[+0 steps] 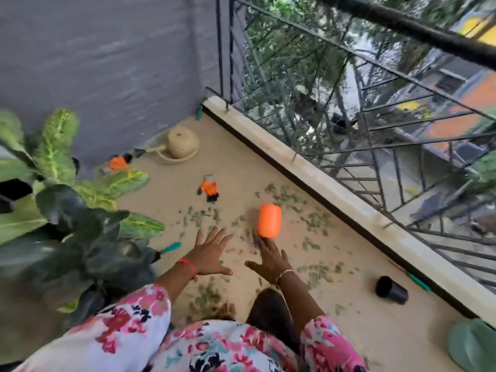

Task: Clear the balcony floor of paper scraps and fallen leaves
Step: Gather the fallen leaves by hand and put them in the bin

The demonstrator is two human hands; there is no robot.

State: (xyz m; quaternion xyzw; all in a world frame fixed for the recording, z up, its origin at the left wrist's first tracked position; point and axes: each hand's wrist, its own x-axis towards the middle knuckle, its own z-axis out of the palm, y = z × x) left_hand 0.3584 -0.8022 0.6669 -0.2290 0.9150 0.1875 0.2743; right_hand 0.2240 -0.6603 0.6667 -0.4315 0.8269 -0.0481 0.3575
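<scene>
Leaves (pixel 281 194) litter the balcony floor (pixel 241 162); left hand (pixel 212 251) and right hand (pixel 271 260) reach out, each grip wide open and empty. Gathering looks barely begun; next comes scooping the leaves together.

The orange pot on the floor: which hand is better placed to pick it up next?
Right, probably. The right hand reaches to the near end of the orange pot; the left hand is spread over the leaves further left, apart from it.
</scene>
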